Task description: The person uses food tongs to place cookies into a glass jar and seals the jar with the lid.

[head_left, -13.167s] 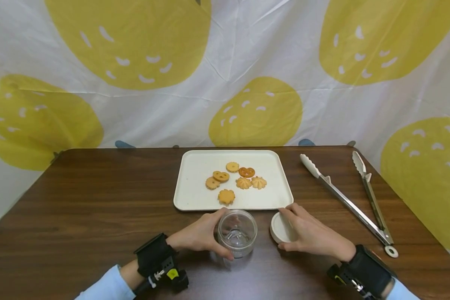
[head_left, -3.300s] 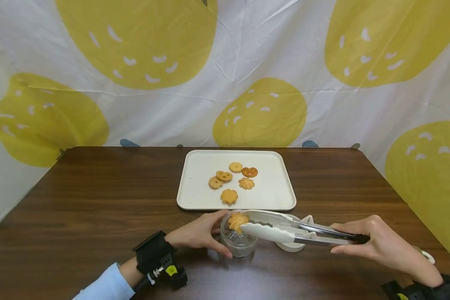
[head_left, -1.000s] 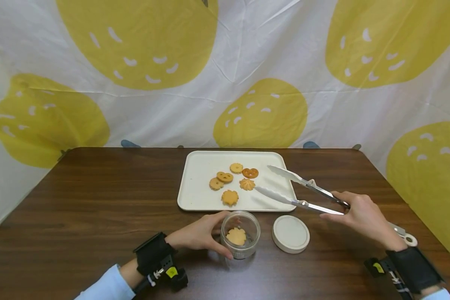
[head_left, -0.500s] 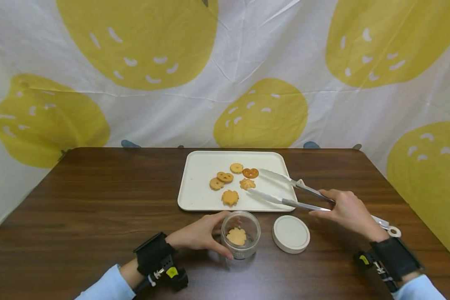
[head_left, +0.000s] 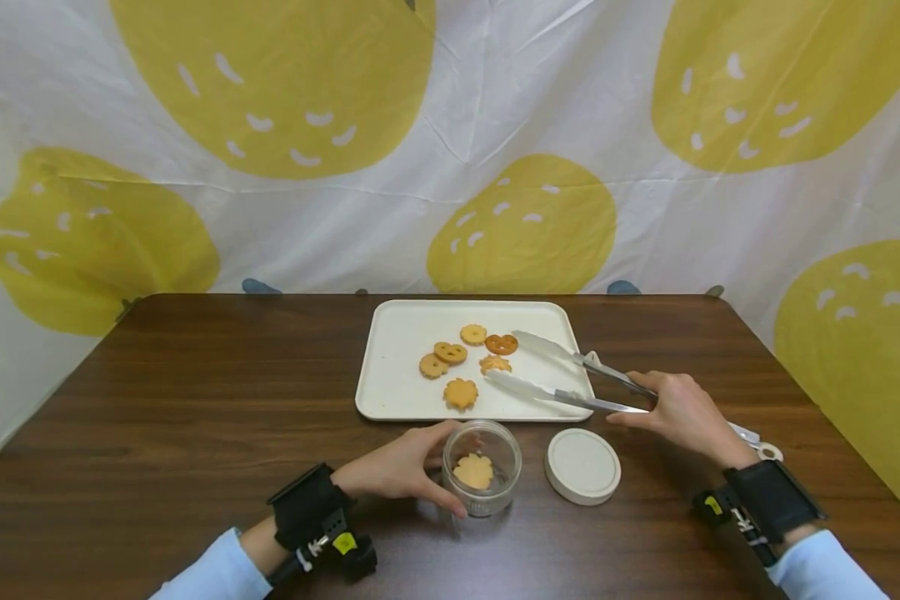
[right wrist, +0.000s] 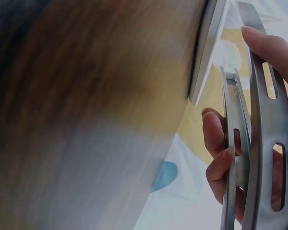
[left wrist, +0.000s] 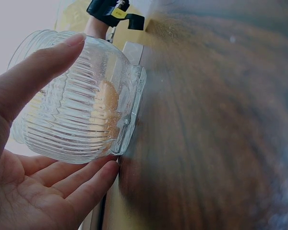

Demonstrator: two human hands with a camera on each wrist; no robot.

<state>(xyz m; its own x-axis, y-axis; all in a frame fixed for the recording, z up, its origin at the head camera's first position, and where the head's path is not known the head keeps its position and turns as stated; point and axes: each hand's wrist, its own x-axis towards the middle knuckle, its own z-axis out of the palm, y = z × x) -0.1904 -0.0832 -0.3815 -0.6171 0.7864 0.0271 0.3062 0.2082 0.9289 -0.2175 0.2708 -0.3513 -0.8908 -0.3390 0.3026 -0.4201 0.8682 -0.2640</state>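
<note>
My left hand [head_left: 412,467] holds a ribbed glass jar [head_left: 487,500] upright on the table, thumb on the near side and fingers behind it. One scalloped cookie [head_left: 474,472] lies inside, seen through the glass in the left wrist view. My right hand [head_left: 678,417] grips metal tongs [head_left: 596,403], thumb on one arm and fingers curled round the other in the right wrist view. The tongs' spread white tips reach over the tray, on either side of a ridged cookie [head_left: 495,363]; the near tip overlaps its lower edge. A pretzel-shaped cookie [head_left: 502,344] lies by the far tip.
The white tray [head_left: 390,400] stands behind the jar, bearing several other cookies, among them a scalloped one [head_left: 461,393] near its front edge. A round white lid [head_left: 583,465] lies right of the jar. A patterned cloth [head_left: 360,225] hangs behind the table.
Earlier the tongs brought a ridged cookie from the tray to the jar, where one now lies. Since then my right hand has moved the spread tongs back leftward over the tray. The left hand stays.
</note>
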